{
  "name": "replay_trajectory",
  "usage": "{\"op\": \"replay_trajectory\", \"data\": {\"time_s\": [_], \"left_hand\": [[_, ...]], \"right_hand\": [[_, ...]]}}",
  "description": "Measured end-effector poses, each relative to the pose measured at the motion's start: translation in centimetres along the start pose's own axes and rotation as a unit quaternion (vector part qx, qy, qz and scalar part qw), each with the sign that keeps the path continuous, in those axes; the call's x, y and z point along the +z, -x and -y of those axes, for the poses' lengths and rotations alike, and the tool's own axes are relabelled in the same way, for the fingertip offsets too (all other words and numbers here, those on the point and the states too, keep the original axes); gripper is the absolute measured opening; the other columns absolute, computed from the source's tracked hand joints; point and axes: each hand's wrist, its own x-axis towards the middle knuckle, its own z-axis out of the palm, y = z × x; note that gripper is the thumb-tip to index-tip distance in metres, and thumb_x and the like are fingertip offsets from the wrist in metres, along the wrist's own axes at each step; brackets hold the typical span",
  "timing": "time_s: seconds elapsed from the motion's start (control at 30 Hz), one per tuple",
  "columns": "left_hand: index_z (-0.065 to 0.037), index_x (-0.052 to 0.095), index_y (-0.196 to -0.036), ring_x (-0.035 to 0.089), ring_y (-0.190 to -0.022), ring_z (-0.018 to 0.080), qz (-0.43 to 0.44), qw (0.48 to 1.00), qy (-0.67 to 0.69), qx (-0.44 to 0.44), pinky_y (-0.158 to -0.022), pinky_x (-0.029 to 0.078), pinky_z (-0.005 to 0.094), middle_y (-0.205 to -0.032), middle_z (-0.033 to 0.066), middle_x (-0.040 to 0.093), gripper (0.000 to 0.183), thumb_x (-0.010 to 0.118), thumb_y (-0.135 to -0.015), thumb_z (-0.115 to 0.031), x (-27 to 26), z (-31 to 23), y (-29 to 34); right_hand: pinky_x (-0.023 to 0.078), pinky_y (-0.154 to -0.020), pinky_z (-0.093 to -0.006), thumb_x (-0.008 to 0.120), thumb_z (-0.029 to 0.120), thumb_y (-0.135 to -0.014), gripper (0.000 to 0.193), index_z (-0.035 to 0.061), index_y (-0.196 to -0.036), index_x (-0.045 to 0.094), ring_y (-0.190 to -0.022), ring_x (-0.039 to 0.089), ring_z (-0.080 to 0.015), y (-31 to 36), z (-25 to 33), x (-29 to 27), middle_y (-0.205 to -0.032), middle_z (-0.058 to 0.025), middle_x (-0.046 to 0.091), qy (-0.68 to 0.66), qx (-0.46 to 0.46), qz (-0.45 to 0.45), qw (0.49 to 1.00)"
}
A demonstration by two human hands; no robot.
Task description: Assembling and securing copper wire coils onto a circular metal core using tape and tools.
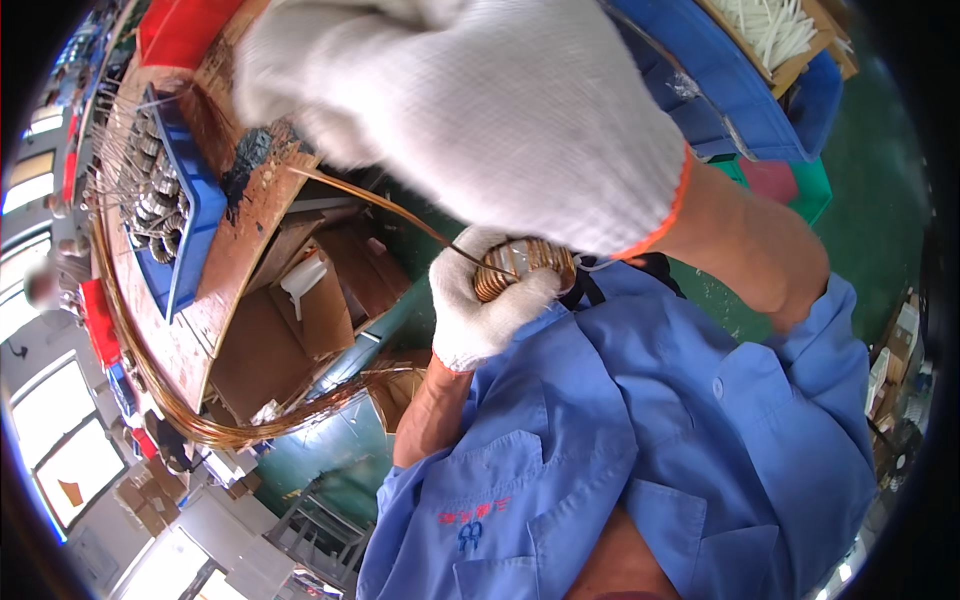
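My left hand (470, 315), in a white knit glove, grips a ring-shaped coil (520, 262) wound with copper wire, close to my blue work jacket. A copper wire (400, 212) runs from the coil up to the left, past the table's edge. My right hand (470, 110), gloved in white with an orange cuff, is raised large in front of the camera. Its fingers look curled and are blurred; what they hold, if anything, is hidden. Part of the coil's upper right lies behind or near this glove.
On the wooden table (225, 290) at left sits a blue bin (205, 205) of finished-looking coils with upright leads. A long copper wire bundle (240, 432) hangs around the table's edge. Cardboard boxes (265, 350) stand underneath. At upper right are a blue bin (780, 140) and white strips (765, 30).
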Motion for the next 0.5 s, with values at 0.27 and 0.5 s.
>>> {"op": "replay_trajectory", "data": {"time_s": [0.27, 0.5], "left_hand": [[0.007, 0.068, -0.122, 0.07, -0.093, 0.0148, -0.036, 0.984, 0.117, 0.132, -0.088, 0.058, 0.0321, -0.105, 0.0086, 0.073, 0.034, 0.075, -0.096, -0.014, 1.6, -1.2, -4.0], [-0.002, 0.053, -0.139, 0.066, -0.109, 0.0234, -0.12, 0.919, 0.263, 0.267, -0.101, 0.055, 0.0437, -0.121, 0.0123, 0.066, 0.061, 0.043, -0.113, -0.056, 0.6, -5.1, -7.2]], "right_hand": [[0.049, -0.054, -0.0342, 0.073, 0.012, -0.089, 0.007, 0.0053, -0.091, 0.075, -0.056, 0.061, -0.0208, -1.4, 6.1, 0.6, -0.07, -0.0082, 0.064, 0.532, -0.201, -0.141, 0.811], [0.057, -0.071, -0.0289, 0.088, 0.02, -0.087, 0.044, 0.0016, -0.122, 0.069, -0.075, 0.069, -0.0092, 8.9, 3.6, 4.9, -0.098, -0.0085, 0.075, 0.253, 0.237, -0.25, 0.904]]}}
